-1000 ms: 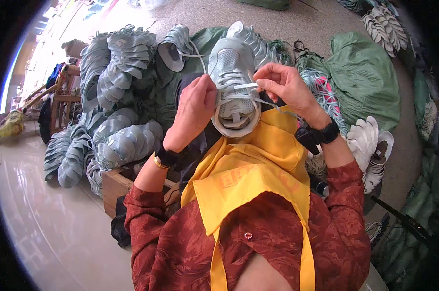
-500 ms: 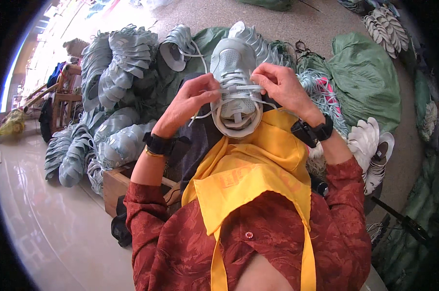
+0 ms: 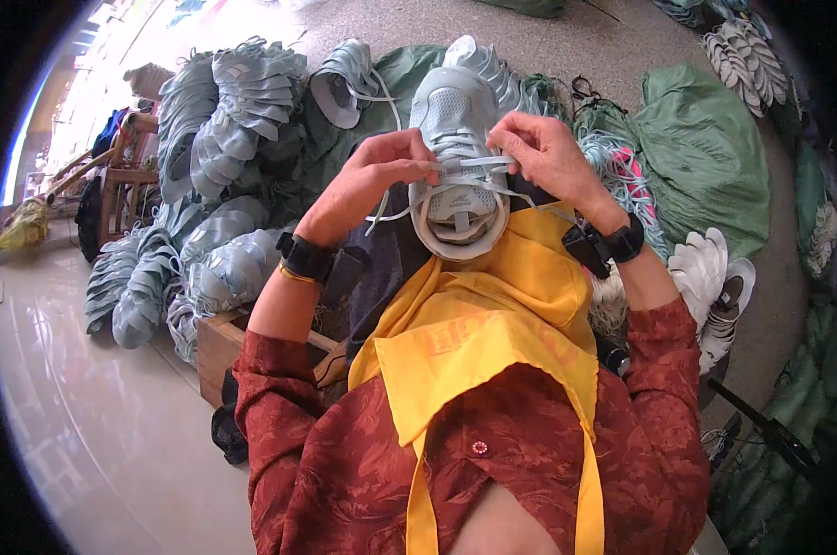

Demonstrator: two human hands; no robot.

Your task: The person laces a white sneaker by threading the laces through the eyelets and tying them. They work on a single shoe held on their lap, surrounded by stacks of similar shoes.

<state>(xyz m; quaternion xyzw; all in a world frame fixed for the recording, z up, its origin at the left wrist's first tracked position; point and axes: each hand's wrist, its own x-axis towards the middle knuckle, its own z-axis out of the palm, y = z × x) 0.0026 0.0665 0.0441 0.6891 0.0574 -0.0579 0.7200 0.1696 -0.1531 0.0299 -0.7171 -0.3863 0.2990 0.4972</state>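
At ten o'clock from the lap, nested pale blue shoe uppers (image 3: 224, 120) are lying in stacks; at centre the left hand (image 3: 367, 185) is pinching the lace (image 3: 474, 165) at nine o'clock of the grey shoe (image 3: 455, 148), which is resting toe-away on the yellow apron (image 3: 492, 314). At three o'clock of the shoe, the right hand (image 3: 548, 157) is pinching the lace's other side, fingers closed. Lacing looks midway; the next move probably calls for drawing the lace taut and threading the next eyelet.
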